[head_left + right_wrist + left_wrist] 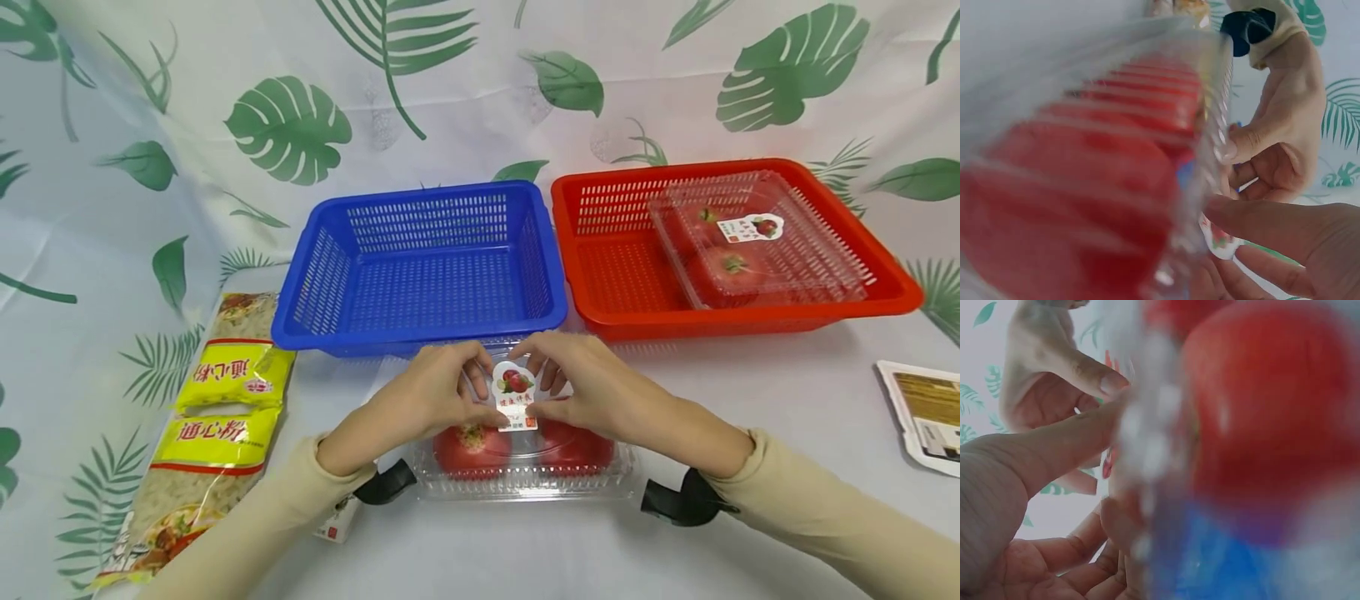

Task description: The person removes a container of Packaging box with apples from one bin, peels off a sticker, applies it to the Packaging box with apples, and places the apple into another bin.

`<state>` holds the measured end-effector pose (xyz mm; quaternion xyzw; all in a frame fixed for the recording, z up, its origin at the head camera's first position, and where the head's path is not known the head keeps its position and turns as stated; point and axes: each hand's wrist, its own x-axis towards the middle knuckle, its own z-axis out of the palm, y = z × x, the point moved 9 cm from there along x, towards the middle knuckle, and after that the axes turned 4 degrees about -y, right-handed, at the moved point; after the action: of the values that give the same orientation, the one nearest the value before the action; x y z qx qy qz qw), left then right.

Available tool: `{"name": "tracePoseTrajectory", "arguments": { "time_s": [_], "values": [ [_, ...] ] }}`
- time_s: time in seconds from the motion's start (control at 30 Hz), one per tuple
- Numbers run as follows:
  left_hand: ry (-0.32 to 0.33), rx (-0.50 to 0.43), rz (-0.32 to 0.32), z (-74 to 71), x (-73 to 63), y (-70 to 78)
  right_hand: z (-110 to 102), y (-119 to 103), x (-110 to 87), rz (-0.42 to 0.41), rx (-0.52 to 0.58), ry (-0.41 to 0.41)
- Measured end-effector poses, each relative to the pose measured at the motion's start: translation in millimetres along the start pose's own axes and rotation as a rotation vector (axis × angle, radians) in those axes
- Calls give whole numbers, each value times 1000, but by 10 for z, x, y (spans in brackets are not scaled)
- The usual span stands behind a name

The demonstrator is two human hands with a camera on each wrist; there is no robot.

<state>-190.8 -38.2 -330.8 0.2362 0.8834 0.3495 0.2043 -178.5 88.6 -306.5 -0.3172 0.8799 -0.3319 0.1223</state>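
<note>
A clear plastic box of tomatoes sits in front of me in the head view, with red tomatoes showing through its lid. Over the lid is a white sticker label printed with fruit and red characters. My left hand pinches the label's left edge between curled fingers and thumb. From the other side my right hand holds its right edge the same way. Both thumb tips lie on its lower part. The wrist views show the thumbs close against the box, with blurred tomatoes behind the plastic.
Behind the box stands a blue basket. The red basket beside it holds another labelled tomato box. Yellow pasta bags lie at left. A white-edged packet is at far right, and a printed strip lies under my left wrist.
</note>
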Motion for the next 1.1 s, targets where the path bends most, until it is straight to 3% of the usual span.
{"name": "tracePoseTrajectory", "arguments": {
  "time_s": [0.33, 0.6, 0.87, 1.0, 1.1],
  "values": [
    [-34, 38, -57, -59, 74, -57, -38, 40, 160, 23, -42, -41],
    [-63, -75, -107, -48, 111, -108, -73, 74, 212, 23, -53, -45],
    [-46, -56, -136, -53, 151, -157, -53, 82, 242, 11, -85, -17],
    [-29, -59, -112, -43, 151, -170, -78, 109, 228, 28, -94, 36],
    [-13, -61, -49, -52, 109, -131, -89, 134, 179, 52, -73, 52]
  ]
}}
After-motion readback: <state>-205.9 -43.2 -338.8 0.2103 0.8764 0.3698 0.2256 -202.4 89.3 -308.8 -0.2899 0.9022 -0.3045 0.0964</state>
